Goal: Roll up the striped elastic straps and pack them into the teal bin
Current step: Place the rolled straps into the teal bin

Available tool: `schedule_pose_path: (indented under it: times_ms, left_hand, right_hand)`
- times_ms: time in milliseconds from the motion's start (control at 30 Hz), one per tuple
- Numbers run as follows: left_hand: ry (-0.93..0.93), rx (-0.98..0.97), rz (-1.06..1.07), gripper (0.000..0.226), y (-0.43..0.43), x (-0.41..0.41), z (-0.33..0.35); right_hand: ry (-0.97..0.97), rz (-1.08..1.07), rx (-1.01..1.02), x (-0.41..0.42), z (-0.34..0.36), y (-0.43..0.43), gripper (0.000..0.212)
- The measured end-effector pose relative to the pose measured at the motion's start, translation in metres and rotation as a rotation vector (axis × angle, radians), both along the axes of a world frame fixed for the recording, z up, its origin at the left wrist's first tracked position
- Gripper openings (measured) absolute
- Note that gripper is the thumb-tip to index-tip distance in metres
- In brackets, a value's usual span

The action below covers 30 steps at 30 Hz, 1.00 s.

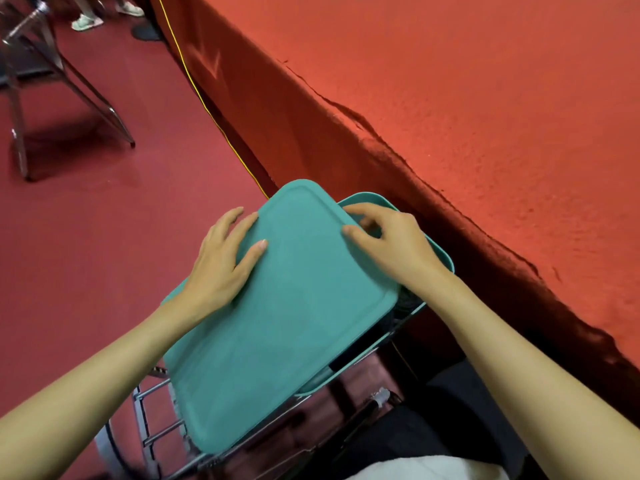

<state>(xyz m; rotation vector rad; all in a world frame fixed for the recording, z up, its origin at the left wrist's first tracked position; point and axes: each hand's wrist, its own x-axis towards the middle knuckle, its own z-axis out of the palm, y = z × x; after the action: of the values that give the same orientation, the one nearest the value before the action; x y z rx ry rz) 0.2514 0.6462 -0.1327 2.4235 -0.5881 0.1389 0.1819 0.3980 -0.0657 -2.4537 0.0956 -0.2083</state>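
- The teal bin [445, 258] sits on a metal rack [156, 424] down beside the hanging edge of the red-covered worktop [485, 98]. Its far rim reaches toward the rack's far-right corner.
- A teal lid [284, 323] lies across the bin but turned askew. The bin's rim shows past the lid on the far and right sides, so it is not seated.
- The left hand [221, 261] lies on the lid's left edge with the fingers fairly straight and the thumb on top. Its grip is released and it only presses.
- The right hand [391, 244] has a grasping grip: the thumb is on top of the lid and the curled fingers hook over its right edge.
- No striped straps are visible. Something dark shows in the gap at the lid's right side, but I cannot tell what it is.
- Judging from this, the step is handling the lid, either opening or closing the bin.
- Risk 1: the lid is held firmly on 1 side only, so it may slide off toward the near-left edge of the rack and fall on the red floor [104, 237].
- Risk 2: pressing down while the lid is crooked may tip the bin on the open bars of the rack.
- Risk 3: a roll standing too high inside may be pinched under the rim and unroll.
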Motion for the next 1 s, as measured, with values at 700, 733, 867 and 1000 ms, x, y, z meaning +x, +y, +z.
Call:
schedule_pose_path:
  times_ms: [700, 733, 867, 1000]
  left_hand:
    - [-0.016, 0.352, 0.099, 0.072, -0.032, -0.024, -0.019]
    - [-0.026, 0.34, 0.107, 0.067, -0.034, -0.023, -0.019]
    - [-0.02, 0.341, 0.126, 0.053, -0.035, -0.021, -0.02]
    - [0.009, 0.272, 0.178, 0.041, -0.035, -0.016, -0.018]
  right_hand:
    - [0.216, -0.278, -0.276, 0.012, -0.03, -0.089, 0.033]
    - [0.222, -0.27, -0.297, 0.011, -0.032, -0.088, 0.034]
    - [0.259, -0.229, -0.372, 0.008, -0.042, -0.082, 0.041]
    - [0.3, -0.259, -0.319, 0.004, -0.051, -0.078, 0.043]
